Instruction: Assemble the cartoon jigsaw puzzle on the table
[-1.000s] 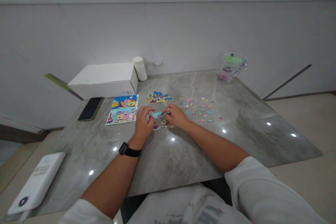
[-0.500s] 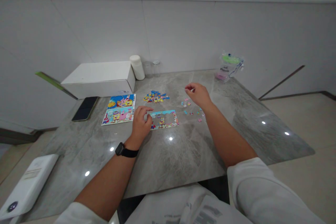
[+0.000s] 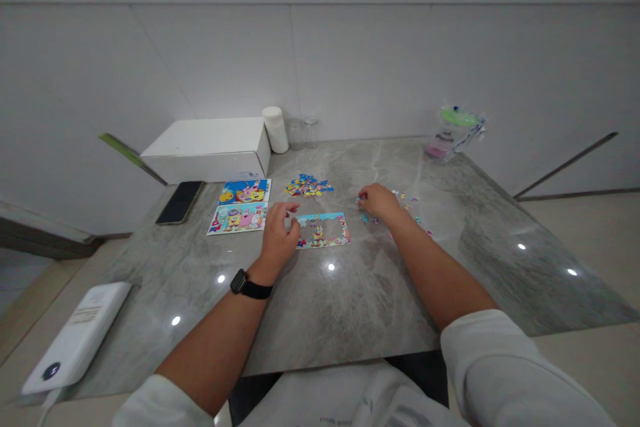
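The partly assembled puzzle (image 3: 318, 235) is lying flat on the grey stone-patterned table (image 3: 340, 313), in front of the person. Its border is showing light blue along the top, and a figure is standing out inside, with grey table surface showing through the gaps around it.

The left hand (image 3: 280, 233) is hovering or resting at the puzzle's left end; contact cannot be confirmed. Its fingers are curving, with the thumb standing apart from them, and no piece is showing between. A black watch (image 3: 250, 285) is encircling the left wrist.

The right hand (image 3: 379, 202) is reaching to the right of the puzzle, among the scattered pieces (image 3: 406, 199). Its fingers are bending down close to the thumb; whether they are pinching a piece cannot be told. A small blue piece is showing just beside the fingertips.

A heap of mixed pieces (image 3: 307, 185) is lying beyond the puzzle. The printed picture sheet (image 3: 240, 217) is lying to the left, near the left hand, with a dark phone (image 3: 180, 203) farther left. A white box (image 3: 205, 147), a white bottle (image 3: 275, 130) and clear glasses (image 3: 311, 132) are standing toward the wall. A clear plastic bag (image 3: 454, 133) is sitting at the far right, and a white device (image 3: 77, 337) is occupying the near left.
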A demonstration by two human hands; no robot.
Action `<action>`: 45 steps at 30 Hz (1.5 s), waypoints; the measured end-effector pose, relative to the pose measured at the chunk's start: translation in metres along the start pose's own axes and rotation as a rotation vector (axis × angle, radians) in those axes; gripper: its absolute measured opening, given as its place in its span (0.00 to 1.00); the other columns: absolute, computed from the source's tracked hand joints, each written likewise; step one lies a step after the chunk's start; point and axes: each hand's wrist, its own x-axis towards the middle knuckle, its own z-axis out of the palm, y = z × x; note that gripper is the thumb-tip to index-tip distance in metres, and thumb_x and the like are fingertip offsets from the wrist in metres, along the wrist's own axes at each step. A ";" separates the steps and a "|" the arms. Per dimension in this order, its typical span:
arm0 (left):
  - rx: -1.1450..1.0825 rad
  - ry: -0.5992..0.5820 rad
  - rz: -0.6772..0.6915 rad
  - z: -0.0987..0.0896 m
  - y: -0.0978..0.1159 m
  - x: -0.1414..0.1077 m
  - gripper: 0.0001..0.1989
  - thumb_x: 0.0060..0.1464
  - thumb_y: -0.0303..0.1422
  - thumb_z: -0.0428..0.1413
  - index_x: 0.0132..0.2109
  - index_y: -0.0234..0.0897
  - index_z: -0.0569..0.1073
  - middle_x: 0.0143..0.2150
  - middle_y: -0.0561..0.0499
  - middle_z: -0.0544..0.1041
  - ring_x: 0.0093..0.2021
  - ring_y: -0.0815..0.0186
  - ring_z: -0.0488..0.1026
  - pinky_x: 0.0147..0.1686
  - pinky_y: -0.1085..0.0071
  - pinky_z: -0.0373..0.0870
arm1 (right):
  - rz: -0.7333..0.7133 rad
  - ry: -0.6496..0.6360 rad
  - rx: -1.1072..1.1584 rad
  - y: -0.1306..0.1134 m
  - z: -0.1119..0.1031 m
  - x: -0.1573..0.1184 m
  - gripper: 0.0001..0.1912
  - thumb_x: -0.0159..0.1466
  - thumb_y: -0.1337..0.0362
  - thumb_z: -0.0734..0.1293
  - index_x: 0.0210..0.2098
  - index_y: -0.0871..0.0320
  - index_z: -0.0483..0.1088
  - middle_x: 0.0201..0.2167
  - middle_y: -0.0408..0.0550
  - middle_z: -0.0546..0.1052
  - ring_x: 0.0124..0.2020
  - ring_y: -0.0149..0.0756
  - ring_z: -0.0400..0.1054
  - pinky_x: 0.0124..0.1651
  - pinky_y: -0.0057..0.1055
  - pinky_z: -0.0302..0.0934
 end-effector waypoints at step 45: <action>-0.048 -0.211 0.036 -0.001 0.009 0.000 0.04 0.65 0.32 0.59 0.39 0.41 0.77 0.43 0.48 0.78 0.48 0.58 0.75 0.53 0.60 0.72 | -0.428 -0.235 1.055 -0.092 0.005 -0.046 0.14 0.59 0.54 0.73 0.39 0.57 0.75 0.30 0.41 0.76 0.32 0.33 0.68 0.37 0.31 0.61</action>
